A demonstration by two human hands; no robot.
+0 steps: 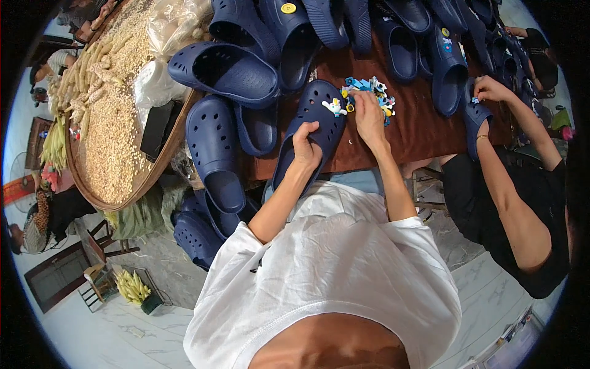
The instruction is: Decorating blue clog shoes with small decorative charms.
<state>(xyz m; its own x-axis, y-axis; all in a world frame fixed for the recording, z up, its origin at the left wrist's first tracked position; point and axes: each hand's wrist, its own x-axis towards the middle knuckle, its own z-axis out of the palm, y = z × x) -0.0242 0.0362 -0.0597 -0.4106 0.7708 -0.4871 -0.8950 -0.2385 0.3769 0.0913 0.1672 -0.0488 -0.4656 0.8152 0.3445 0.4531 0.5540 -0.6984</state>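
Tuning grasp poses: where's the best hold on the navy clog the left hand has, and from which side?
Grip the clog at its heel end, coming from the near table edge: that end overhangs toward the person, where the left hand already clamps it, leaving the holed toe top free for the right hand.

The small charms (369, 92) are too tiny to tell apart, and the right hand (370, 117) hides some.

clear plastic bags (175, 27) on tray, round yellow sticker (288, 8)

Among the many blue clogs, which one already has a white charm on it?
The clog held by the left hand, at the table's near edge. A white charm sits on its toe; the other clogs nearby look bare.
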